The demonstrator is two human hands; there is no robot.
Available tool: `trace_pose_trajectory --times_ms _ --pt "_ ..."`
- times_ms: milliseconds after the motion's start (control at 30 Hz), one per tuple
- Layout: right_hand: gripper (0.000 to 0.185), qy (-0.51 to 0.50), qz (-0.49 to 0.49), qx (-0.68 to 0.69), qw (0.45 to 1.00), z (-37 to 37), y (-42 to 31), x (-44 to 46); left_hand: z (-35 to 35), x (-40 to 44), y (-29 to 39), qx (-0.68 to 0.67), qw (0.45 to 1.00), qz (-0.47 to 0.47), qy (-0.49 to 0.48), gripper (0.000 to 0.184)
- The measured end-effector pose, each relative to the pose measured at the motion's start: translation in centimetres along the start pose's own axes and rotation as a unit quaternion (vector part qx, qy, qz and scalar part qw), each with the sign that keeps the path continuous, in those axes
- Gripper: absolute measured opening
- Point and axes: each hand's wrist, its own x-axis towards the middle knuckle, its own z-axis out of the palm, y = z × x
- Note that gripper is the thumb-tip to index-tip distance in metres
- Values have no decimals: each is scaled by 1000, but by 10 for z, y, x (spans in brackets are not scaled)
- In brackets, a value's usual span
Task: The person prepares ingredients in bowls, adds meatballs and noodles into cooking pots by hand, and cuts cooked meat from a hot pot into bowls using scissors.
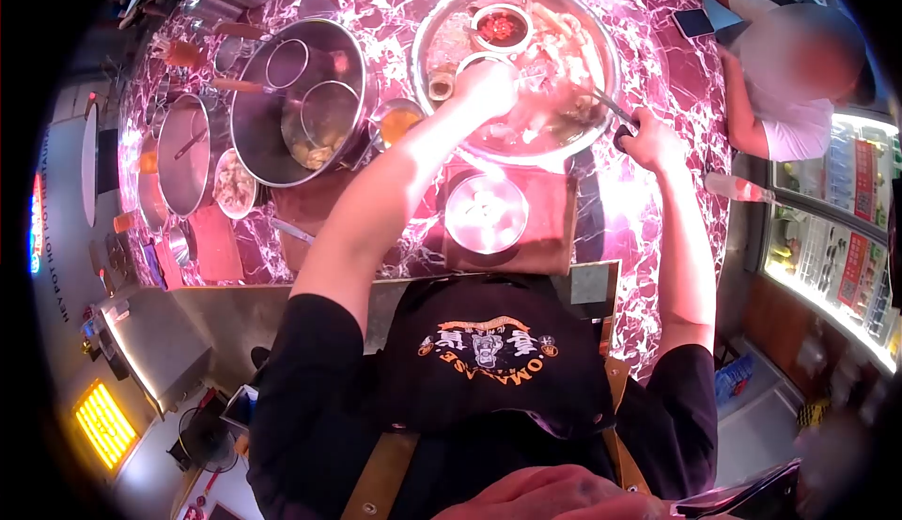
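A wide metal tray (423, 97) of cooked food lies at the far middle of the table. Over its near left part is my left hand (490, 90), closed, its fingers overexposed; what it grips cannot be made out. A small white bowl (477, 57) sits just beyond that hand, partly hidden. Farther back in the tray stands a bowl of red sauce (502, 28). At the tray's right rim my right hand (655, 142) is closed on scissors (614, 107), dark-handled, their metal tip pointing into the food. Nearer me, a round metal bowl (487, 214) holds pale pieces.
Left of the tray stands a large metal pot (246, 135) with smaller containers inside. A cup of yellow liquid (399, 125) sits between them. Farther left are another pot (183, 168) and a bowl of meat (235, 184). At right are a seated person (785, 78), a phone (693, 23) and a bottle (738, 187).
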Motion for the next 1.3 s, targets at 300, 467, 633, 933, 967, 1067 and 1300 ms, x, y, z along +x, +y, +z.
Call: trace_pose_trajectory --times_ms 300,467,633,933,967,1067,1300 --pt "38 52 -70 -20 996 55 17 52 69 80 14 -162 982 -70 -61 21" --pt "53 127 -129 -6 983 47 36 30 81 56 3 -402 909 -112 -22 19" --pt "53 81 -104 -49 990 20 43 17 93 49 10 -430 896 -111 13 19" --pt "41 87 -91 -66 990 17 42 53 111 66 2 -461 879 -118 -31 19" --pt "43 74 -91 -60 991 21 42 58 112 67 4 -475 871 -123 -24 19" --pt "48 95 -113 -24 989 27 51 54 118 63 4 -522 841 -144 -22 19" --pt "51 128 -136 15 982 35 59 32 104 24 10 -573 810 -123 -16 20"
